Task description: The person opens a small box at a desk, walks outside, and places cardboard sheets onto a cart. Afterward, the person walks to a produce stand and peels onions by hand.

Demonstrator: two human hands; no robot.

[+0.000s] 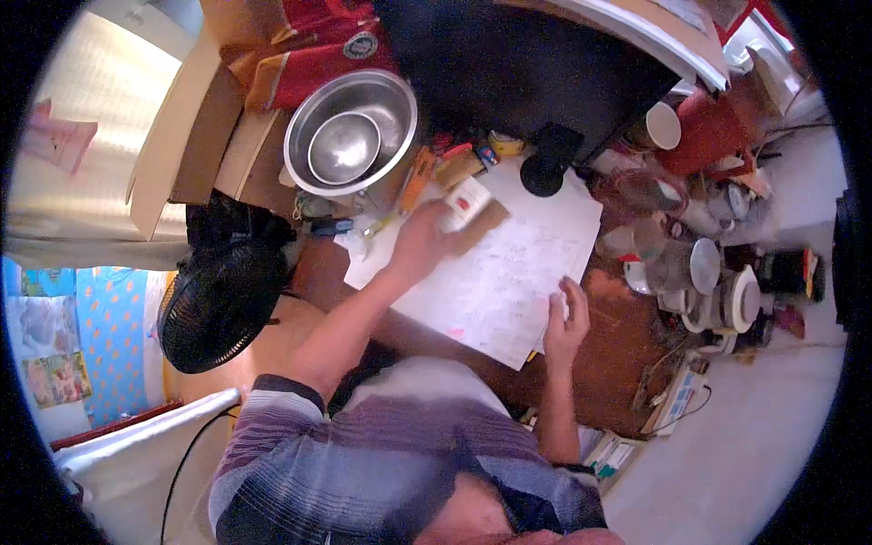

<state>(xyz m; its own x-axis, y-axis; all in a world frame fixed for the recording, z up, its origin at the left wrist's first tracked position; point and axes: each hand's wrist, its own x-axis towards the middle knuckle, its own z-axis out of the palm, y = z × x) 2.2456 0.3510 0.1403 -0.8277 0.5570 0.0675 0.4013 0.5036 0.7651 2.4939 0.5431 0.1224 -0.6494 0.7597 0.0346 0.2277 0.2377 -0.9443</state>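
Rests the right hand (567,325), loosely curled with fingers apart, at the edge of the paper (509,282), covered in handwriting too faint to read. Grips in the left hand (425,238), with fingertips hidden, a small white-faced box (468,202) over the paper's far part, marked red but blurred. Shows beyond a red bag (313,54), cut off above, with an illegible round emblem (361,45).

Left hand (422,238): at a small white box (468,200) bearing a red mark, over a paper sheet (518,282); grip partly hidden. Right hand (567,320): fingers apart and loosely bent, at the sheet's right edge. The sheet lies on a brown bench (627,363); its writing is illegible. A small metal bowl (345,150) sits inside a larger metal bowl (397,123). A black fan (222,304) stands at far left.
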